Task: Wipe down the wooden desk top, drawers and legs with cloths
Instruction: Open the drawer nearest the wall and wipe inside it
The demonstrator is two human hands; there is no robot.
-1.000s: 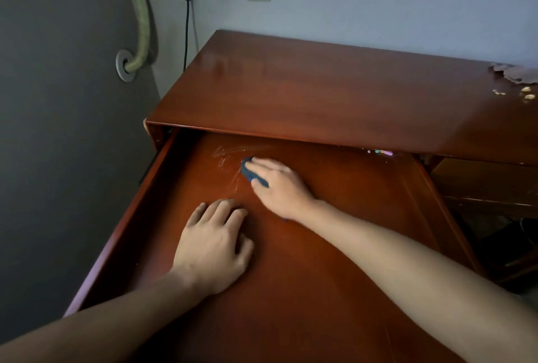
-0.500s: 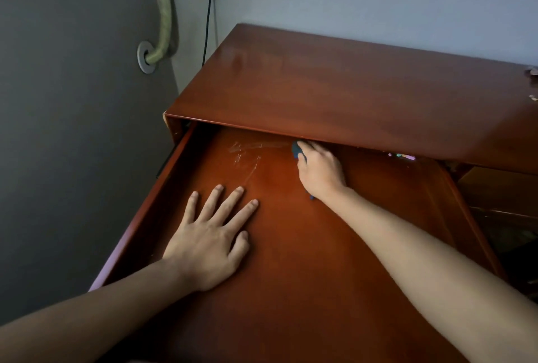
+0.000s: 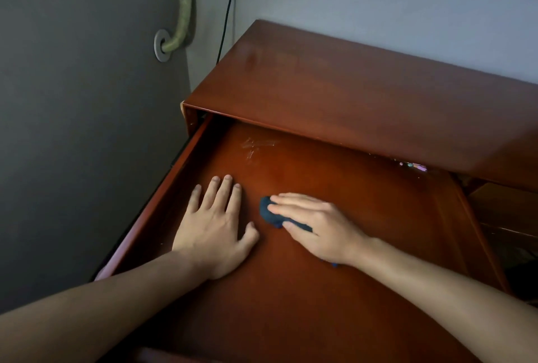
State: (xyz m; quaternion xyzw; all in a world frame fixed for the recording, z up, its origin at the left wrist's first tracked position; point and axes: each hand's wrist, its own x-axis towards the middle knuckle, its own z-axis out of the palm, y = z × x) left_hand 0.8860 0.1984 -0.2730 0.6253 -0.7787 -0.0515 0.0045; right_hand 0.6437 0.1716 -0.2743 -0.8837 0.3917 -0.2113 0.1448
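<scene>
The small dark cloth (image 3: 272, 215) is pressed flat on the drawer (image 3: 364, 196) floor under the straight fingers of the right hand (image 3: 317, 224). The left hand (image 3: 215, 228) is laid flat, fingers extended, just beside it. Residue (image 3: 256, 144) near the back may be missed if strokes stop short.

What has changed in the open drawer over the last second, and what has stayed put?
The right hand slid the dark blue cloth from the drawer's back edge toward its front, near the left hand. The left hand stayed flat on the drawer floor; the pale smear remains.
</scene>
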